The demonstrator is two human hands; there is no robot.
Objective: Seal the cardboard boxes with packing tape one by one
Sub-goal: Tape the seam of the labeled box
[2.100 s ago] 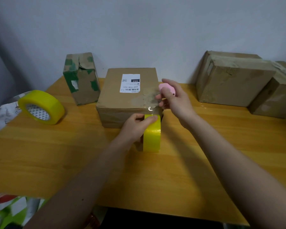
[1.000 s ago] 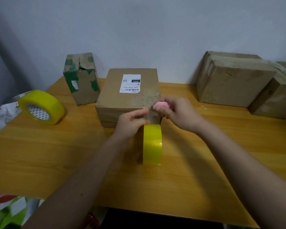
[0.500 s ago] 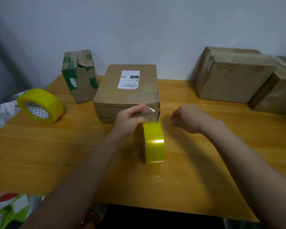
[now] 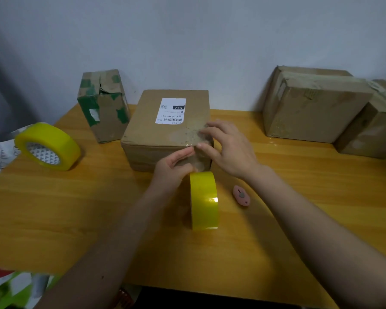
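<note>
A brown cardboard box [image 4: 152, 134] with a white shipping label stands mid-table. A strip of clear tape runs over its front right corner. My right hand [image 4: 228, 147] presses that tape onto the box top and edge with straight, spread fingers. My left hand [image 4: 174, 167] is at the box's front face and pinches the lower end of the tape strip between thumb and curled fingers. A yellow tape roll [image 4: 204, 200] stands on edge just in front of the box, below my left hand. A small pink cutter [image 4: 241, 195] lies on the table right of the roll.
A second yellow tape roll [image 4: 47, 146] lies at the left. A small box with green tape [image 4: 103, 105] stands behind it. Two larger boxes [image 4: 316, 105] [image 4: 374, 128] sit against the wall at the right. The wooden table [image 4: 76, 208] ends near me.
My right hand cut the tape with the pink cutter, set the cutter down on the table, then moved up onto the box's corner. My left hand stayed at the box front.
</note>
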